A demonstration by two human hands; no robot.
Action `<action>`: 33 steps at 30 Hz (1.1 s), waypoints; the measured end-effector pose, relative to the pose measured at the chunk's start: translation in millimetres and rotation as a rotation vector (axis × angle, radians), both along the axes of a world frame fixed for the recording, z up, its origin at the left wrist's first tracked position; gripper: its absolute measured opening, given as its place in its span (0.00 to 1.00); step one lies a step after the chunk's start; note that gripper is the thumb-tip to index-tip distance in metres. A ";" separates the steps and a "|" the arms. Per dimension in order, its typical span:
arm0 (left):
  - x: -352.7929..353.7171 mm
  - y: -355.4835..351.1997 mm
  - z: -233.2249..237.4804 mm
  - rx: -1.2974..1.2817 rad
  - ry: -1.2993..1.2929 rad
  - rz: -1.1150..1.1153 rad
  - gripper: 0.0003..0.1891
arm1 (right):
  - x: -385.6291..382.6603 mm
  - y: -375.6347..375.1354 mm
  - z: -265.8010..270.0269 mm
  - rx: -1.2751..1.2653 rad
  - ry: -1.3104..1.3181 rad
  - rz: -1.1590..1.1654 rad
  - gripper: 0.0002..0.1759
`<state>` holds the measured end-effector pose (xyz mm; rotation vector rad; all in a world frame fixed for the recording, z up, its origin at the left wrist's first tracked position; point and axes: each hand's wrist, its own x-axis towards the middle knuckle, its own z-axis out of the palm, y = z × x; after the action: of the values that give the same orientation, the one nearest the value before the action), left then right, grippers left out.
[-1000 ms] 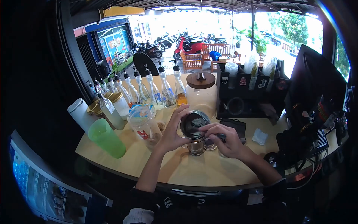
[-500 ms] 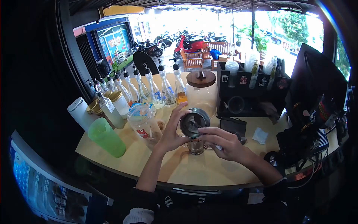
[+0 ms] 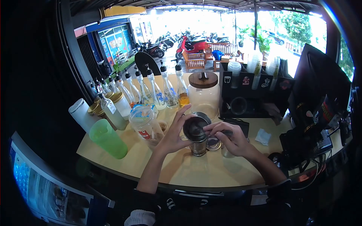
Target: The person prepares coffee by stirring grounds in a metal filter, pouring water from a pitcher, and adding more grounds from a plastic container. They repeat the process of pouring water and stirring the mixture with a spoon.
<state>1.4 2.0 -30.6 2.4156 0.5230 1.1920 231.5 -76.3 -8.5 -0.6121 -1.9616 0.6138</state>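
My left hand (image 3: pixel 174 132) grips a round metal canister (image 3: pixel 197 127), tipped so that its dark open mouth faces me. My right hand (image 3: pixel 230 138) is closed in a pinch on a spoon, its fingertips at the canister's right rim; most of the spoon is hidden or blurred. Directly below the canister a small glass mug (image 3: pixel 198 149) stands on the counter, its upper part covered from view. A round metal lid (image 3: pixel 213 143) lies just right of the mug. Left of my left hand is a clear jar (image 3: pixel 145 126) with a red label.
A green tumbler (image 3: pixel 108 139) stands at the left of the wooden counter (image 3: pixel 173 171). Pump bottles (image 3: pixel 156 90) line the back beside a large wooden-lidded jar (image 3: pixel 203 94). Right are a black cup organizer (image 3: pixel 252 100), a crumpled tissue (image 3: pixel 263 136) and a dark monitor (image 3: pixel 316 83).
My right hand has shifted right and slightly up, away from the canister's middle, uncovering the metal lid. The canister has moved slightly downward in my left hand.
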 end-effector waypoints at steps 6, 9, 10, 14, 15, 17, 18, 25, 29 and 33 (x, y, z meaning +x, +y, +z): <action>0.2 -3.4 2.2 0.050 0.033 0.024 0.41 | 0.5 -4.0 5.6 -0.053 -0.078 -0.002 0.07; 0.4 -4.6 2.1 0.026 0.031 0.020 0.41 | -4.6 -2.7 2.2 0.002 0.085 0.027 0.09; 0.4 -5.5 3.0 0.024 0.031 0.020 0.41 | -6.1 -2.7 1.8 -0.053 0.134 0.062 0.10; -1.6 -10.6 9.7 0.035 0.079 0.039 0.40 | 2.1 -1.1 3.7 -0.206 0.056 0.045 0.14; -2.0 -11.2 10.4 0.026 0.098 0.044 0.40 | 2.1 -1.0 3.5 -0.206 0.056 0.046 0.14; -2.7 -11.1 10.3 0.037 0.101 0.048 0.40 | 1.6 -0.8 2.4 -0.195 0.135 0.032 0.14; -2.9 -11.1 10.2 0.047 0.106 0.051 0.39 | 0.7 -3.4 3.6 -0.195 0.134 0.033 0.14; -1.8 -13.0 11.7 0.065 0.083 0.054 0.39 | 5.2 -8.7 -1.8 -0.202 0.130 0.073 0.14; -0.9 -14.8 16.1 0.077 0.130 0.082 0.39 | 6.3 -4.5 4.6 -0.283 0.194 0.101 0.14; 2.6 -13.6 17.2 0.123 0.209 0.107 0.38 | 11.2 -0.9 27.7 -0.223 -0.016 0.036 0.12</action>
<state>3.9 -11.6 -13.4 2.6651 0.6666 1.0460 242.7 -77.2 19.2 -0.7215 -1.9371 0.8600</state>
